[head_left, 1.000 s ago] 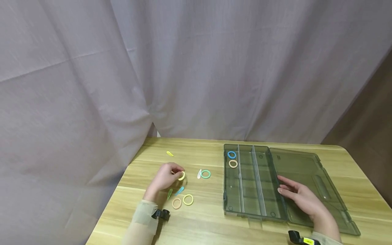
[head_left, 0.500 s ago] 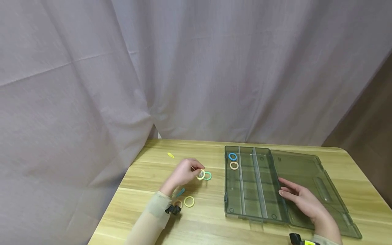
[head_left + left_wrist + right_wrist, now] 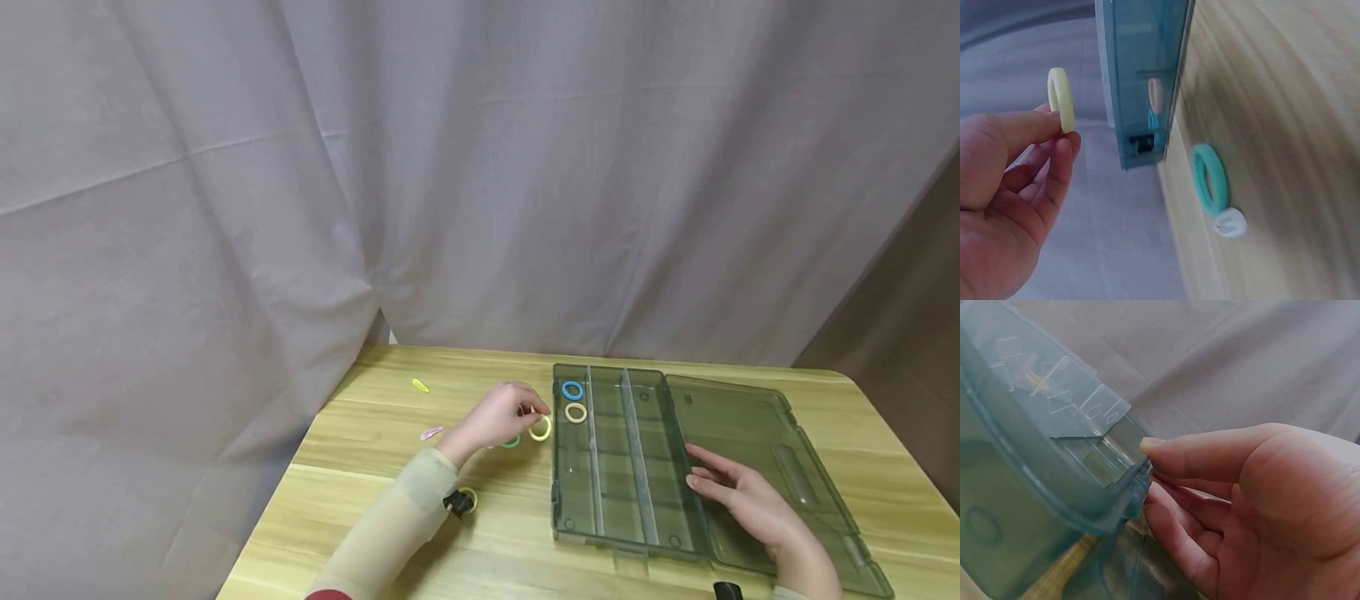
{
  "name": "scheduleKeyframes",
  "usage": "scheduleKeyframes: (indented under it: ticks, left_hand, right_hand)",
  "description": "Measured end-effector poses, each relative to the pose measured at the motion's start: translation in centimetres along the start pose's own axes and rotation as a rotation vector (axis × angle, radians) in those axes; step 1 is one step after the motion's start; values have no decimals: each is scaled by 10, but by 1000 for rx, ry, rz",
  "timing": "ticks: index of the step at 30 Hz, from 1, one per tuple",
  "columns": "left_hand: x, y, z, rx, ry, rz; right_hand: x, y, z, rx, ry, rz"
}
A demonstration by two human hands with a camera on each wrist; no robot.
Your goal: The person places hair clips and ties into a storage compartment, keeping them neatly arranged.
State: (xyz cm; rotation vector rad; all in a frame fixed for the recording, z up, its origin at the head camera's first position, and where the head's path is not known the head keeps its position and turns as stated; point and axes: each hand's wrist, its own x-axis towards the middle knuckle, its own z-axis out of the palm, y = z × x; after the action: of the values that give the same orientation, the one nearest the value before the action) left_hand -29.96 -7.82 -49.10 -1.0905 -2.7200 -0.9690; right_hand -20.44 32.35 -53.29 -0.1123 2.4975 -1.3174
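My left hand (image 3: 497, 418) pinches a pale yellow hair tie (image 3: 1067, 106) between thumb and fingers, holding it above the table just left of the box. The box (image 3: 611, 467) is translucent grey-green, with long compartments. In its left compartment lie a blue hair tie (image 3: 573, 399) and a beige hair tie (image 3: 576, 422). My right hand (image 3: 757, 500) grips the box's right rim at the hinge, thumb on the inner side, fingers outside in the right wrist view. Beneath my left hand, a green hair tie (image 3: 1219, 175) touches a white hair clip (image 3: 1230, 223).
The box's lid (image 3: 750, 433) lies folded open on the table to the right. A yellow hair clip (image 3: 420, 385) and a pink hair clip (image 3: 431, 433) are at the left. Another yellow hair tie (image 3: 474, 502) shows partly behind the left wrist camera. A grey curtain (image 3: 480, 183) hangs behind the table.
My left hand has carried the pale yellow hair tie rightward, past the green one, to beside the box. A pink hair clip has come into sight. My right hand stays on the rim.
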Motion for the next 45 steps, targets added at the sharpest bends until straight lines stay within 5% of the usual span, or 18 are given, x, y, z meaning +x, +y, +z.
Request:
scheduleKeyframes:
  ticks: [5, 11, 14, 35, 45]
  left_hand:
    - [16, 6, 6, 45, -15, 56]
    - [34, 7, 18, 130, -74, 220]
    - [41, 4, 24, 154, -100, 251]
    - [60, -2, 45, 274, -206, 225]
    - [60, -1, 51, 280, -198, 194]
  right_hand:
    - [2, -1, 0, 7, -1, -5]
    - [0, -1, 0, -1, 0, -7]
    - [0, 0, 0, -3, 0, -5]
    - [0, -3, 1, 32, -14, 6]
    - [-2, 0, 2, 33, -6, 4]
